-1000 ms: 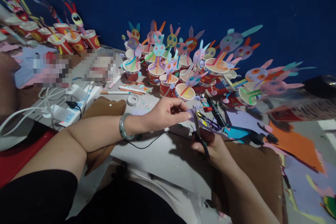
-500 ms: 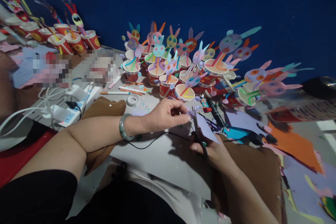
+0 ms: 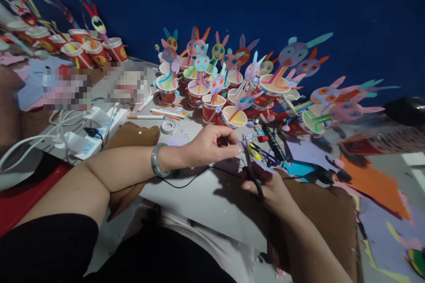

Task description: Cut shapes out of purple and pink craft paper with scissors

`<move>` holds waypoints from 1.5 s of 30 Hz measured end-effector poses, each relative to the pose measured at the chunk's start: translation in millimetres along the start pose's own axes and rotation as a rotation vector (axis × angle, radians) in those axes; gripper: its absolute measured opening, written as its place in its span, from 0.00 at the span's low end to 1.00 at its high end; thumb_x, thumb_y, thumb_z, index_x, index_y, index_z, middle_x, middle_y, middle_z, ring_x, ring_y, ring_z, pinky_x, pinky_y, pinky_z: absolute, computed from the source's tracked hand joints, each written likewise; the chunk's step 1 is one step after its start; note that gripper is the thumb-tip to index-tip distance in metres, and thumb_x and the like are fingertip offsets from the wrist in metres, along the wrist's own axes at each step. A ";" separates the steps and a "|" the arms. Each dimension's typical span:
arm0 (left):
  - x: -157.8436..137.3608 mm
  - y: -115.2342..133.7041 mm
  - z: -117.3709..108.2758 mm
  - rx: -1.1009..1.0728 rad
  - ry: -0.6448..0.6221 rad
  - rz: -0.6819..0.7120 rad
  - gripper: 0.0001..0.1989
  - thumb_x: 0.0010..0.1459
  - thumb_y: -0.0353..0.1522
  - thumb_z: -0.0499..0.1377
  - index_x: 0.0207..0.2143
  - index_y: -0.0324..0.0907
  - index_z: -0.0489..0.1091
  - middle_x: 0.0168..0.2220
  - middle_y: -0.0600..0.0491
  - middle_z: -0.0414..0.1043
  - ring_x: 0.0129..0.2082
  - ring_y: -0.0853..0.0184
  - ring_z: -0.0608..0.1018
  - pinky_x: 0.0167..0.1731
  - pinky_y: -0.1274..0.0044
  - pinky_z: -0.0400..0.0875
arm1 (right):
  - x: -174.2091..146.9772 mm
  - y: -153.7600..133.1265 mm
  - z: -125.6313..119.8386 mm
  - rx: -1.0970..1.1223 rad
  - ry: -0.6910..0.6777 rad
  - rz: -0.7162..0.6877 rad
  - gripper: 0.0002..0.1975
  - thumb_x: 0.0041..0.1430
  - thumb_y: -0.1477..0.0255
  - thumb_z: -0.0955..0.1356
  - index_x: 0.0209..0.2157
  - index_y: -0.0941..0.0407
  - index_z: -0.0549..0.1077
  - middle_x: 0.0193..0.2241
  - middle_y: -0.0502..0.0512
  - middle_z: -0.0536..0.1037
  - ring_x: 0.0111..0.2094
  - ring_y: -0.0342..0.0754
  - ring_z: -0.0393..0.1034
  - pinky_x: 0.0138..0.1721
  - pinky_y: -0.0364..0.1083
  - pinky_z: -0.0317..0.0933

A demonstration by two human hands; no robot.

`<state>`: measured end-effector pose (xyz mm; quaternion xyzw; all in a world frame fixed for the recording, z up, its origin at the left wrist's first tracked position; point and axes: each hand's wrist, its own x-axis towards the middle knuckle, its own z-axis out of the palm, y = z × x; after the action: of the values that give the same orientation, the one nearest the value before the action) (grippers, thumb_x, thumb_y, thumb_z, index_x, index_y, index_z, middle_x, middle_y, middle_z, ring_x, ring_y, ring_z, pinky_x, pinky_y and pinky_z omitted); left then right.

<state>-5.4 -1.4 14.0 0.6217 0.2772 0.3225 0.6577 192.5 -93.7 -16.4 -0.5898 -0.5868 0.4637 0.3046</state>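
My left hand [image 3: 212, 145], with a green bangle [image 3: 159, 160] at its wrist, pinches a small piece of light purple paper [image 3: 241, 145] between thumb and fingertips. In my right hand [image 3: 265, 188] are black-handled scissors [image 3: 251, 174], their blades pointing up beside the paper and close to the left fingertips. Purple paper also lies along the far side of the blades, over the right hand. Whether the blades are fully closed is hard to make out. Just beyond the hands stand several red paper cups [image 3: 214, 110] bearing paper rabbit heads on coloured straws.
A tape roll [image 3: 168, 126] and pens [image 3: 146, 117] lie left of the cups. Further left is a white power strip [image 3: 96, 135] with tangled cables. Black markers [image 3: 275, 143], orange paper [image 3: 373, 183] and purple scraps lie right. Another person's arm [image 3: 9, 93] shows at the left edge.
The purple paper by the scissors has tipped downward, uncovering yellow and dark items behind it. Both hands stay in nearly the same place.
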 end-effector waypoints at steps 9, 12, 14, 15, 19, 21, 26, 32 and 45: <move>0.5 -0.7 -0.7 0.015 0.006 0.020 0.11 0.48 0.35 0.62 0.24 0.37 0.66 0.22 0.58 0.62 0.22 0.77 0.62 0.22 0.81 0.57 | -0.5 -3.6 -0.8 -0.038 0.001 -0.028 0.27 0.43 0.45 0.74 0.21 0.56 0.70 0.16 0.48 0.67 0.21 0.43 0.58 0.22 0.43 0.54; 0.4 -0.1 -1.1 0.019 0.006 0.008 0.11 0.48 0.35 0.63 0.24 0.37 0.67 0.22 0.57 0.63 0.22 0.77 0.62 0.23 0.81 0.57 | -0.2 -2.8 -0.9 -0.048 -0.002 -0.039 0.28 0.43 0.43 0.73 0.21 0.56 0.70 0.16 0.48 0.67 0.20 0.43 0.58 0.22 0.43 0.54; 0.3 0.4 -1.3 0.018 0.010 0.006 0.11 0.48 0.35 0.64 0.24 0.36 0.67 0.22 0.57 0.63 0.22 0.77 0.63 0.23 0.81 0.57 | 0.0 -1.7 -1.0 -0.039 -0.001 -0.045 0.29 0.42 0.42 0.73 0.21 0.56 0.70 0.16 0.48 0.67 0.20 0.43 0.58 0.22 0.43 0.54; 0.3 0.7 -1.5 0.015 0.012 0.007 0.11 0.48 0.35 0.64 0.24 0.36 0.67 0.22 0.57 0.63 0.22 0.77 0.63 0.23 0.81 0.57 | 0.2 -1.2 -1.0 -0.034 -0.001 -0.046 0.30 0.42 0.41 0.72 0.21 0.56 0.69 0.16 0.48 0.67 0.20 0.43 0.58 0.22 0.43 0.54; 0.5 1.9 -1.9 0.005 0.014 0.020 0.12 0.47 0.36 0.65 0.24 0.36 0.68 0.22 0.57 0.64 0.22 0.77 0.63 0.22 0.82 0.58 | 0.8 -1.4 -1.4 -0.049 -0.004 -0.043 0.31 0.43 0.40 0.71 0.21 0.56 0.69 0.16 0.48 0.66 0.20 0.42 0.57 0.21 0.43 0.53; 0.8 2.1 -1.9 0.003 0.015 0.023 0.12 0.47 0.36 0.65 0.24 0.36 0.67 0.22 0.57 0.64 0.22 0.77 0.63 0.22 0.82 0.58 | 1.0 -2.3 -1.4 -0.059 -0.011 -0.039 0.32 0.43 0.39 0.71 0.21 0.56 0.69 0.16 0.48 0.66 0.20 0.42 0.58 0.21 0.43 0.52; 1.4 0.6 -1.5 -0.002 0.022 0.017 0.12 0.47 0.36 0.65 0.25 0.36 0.68 0.22 0.57 0.65 0.22 0.77 0.64 0.22 0.82 0.58 | 0.4 -2.7 0.1 -0.005 -0.009 -0.021 0.32 0.41 0.39 0.71 0.21 0.56 0.68 0.16 0.48 0.66 0.19 0.42 0.57 0.20 0.43 0.54; 2.0 -0.8 -1.4 -0.029 0.034 0.018 0.12 0.47 0.35 0.66 0.25 0.36 0.69 0.23 0.57 0.66 0.23 0.77 0.64 0.24 0.81 0.60 | -1.9 -1.0 0.8 0.001 -0.003 -0.028 0.30 0.43 0.41 0.71 0.22 0.56 0.69 0.15 0.48 0.66 0.18 0.42 0.57 0.19 0.43 0.53; 1.1 0.4 -2.7 -0.039 0.053 0.014 0.12 0.48 0.36 0.66 0.26 0.37 0.69 0.24 0.57 0.66 0.22 0.77 0.64 0.22 0.82 0.58 | 0.6 -3.9 -1.4 -0.054 -0.035 -0.038 0.32 0.43 0.38 0.70 0.20 0.57 0.68 0.14 0.47 0.65 0.19 0.41 0.56 0.21 0.42 0.53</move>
<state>-6.9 1.2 14.3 0.6018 0.2838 0.3489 0.6600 192.1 -92.4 -12.4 -0.5784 -0.6152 0.4521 0.2872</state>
